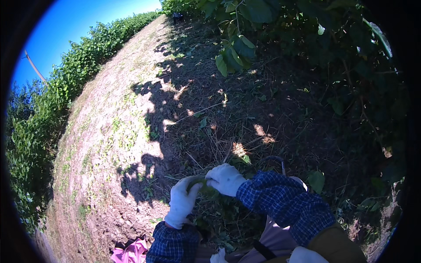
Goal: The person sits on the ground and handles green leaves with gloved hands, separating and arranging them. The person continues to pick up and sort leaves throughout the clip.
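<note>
Both my hands wear white gloves and meet low in the middle of the head view, above shaded ground. A small yellow-green plant piece (200,180) runs between them; whether it is a leaf, stem or pod I cannot make out. My left hand (180,200) has thumb and fingers curled round its left end. At the other end, the fingertips of my right hand (226,179) pinch it, knuckles up. Cut grass and dry stalks (215,155) lie just beyond the hands. Beside my right forearm shows a thin dark curved rod (276,158), its lower part hidden.
A pink cloth or bag (130,253) lies on the ground at lower left. Leafy branches (237,52) hang from above on the right. A sunlit dirt strip (109,114) with low weeds runs along the left, edged by a green plant row (79,57).
</note>
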`<action>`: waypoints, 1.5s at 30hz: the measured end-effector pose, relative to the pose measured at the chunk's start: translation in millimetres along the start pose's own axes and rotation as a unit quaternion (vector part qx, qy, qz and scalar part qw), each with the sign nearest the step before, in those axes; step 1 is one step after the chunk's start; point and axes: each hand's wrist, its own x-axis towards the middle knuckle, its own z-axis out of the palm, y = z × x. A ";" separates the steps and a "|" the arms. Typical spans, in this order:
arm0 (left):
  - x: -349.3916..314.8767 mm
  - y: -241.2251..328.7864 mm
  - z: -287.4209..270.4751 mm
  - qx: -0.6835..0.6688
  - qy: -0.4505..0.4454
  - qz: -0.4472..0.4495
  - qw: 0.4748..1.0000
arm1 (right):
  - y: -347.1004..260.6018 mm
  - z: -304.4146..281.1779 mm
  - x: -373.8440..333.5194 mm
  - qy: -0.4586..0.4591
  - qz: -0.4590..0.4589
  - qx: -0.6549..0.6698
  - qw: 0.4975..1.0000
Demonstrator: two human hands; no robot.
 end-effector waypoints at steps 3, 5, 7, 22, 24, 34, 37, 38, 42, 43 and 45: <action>1.1 15.4 1.1 -0.111 0.030 -0.056 0.992 | 1.2 -3.2 -2.2 0.018 0.054 0.084 0.995; 1.3 15.3 1.1 -0.151 0.030 -0.069 0.986 | 2.4 -2.4 -1.3 0.025 0.082 0.122 0.989; 1.4 7.8 2.3 -0.183 0.022 -0.071 0.980 | -1.0 -5.7 -3.0 0.029 0.085 0.186 0.978; -2.0 -18.5 6.6 -0.128 -0.014 -0.122 0.984 | -1.0 -9.1 -6.2 0.021 0.029 0.099 0.994; -1.4 -16.9 6.2 -0.130 -0.012 -0.123 0.984 | -1.3 -11.4 -6.8 0.007 0.034 0.079 0.996; -2.5 -3.2 5.7 -0.166 -0.042 -0.141 0.975 | -2.9 -5.4 -10.2 -0.002 0.012 0.135 0.991; -2.4 -0.1 6.2 -0.175 -0.028 -0.156 0.972 | -0.3 -2.2 -11.9 0.008 -0.003 0.124 0.992; -2.5 -0.9 5.5 -0.180 -0.022 -0.157 0.971 | 0.1 -0.5 -11.4 0.015 -0.012 0.114 0.993; -3.1 -2.7 3.7 -0.204 0.001 -0.168 0.964 | -3.6 1.0 -11.8 0.050 -0.055 0.082 0.994; -3.2 -2.6 3.3 -0.211 0.007 -0.173 0.962 | -4.1 1.4 -11.9 0.058 -0.066 0.078 0.993; -2.6 -4.5 1.2 -0.218 0.019 -0.178 0.959 | -5.3 1.9 -12.0 0.074 -0.089 0.069 0.991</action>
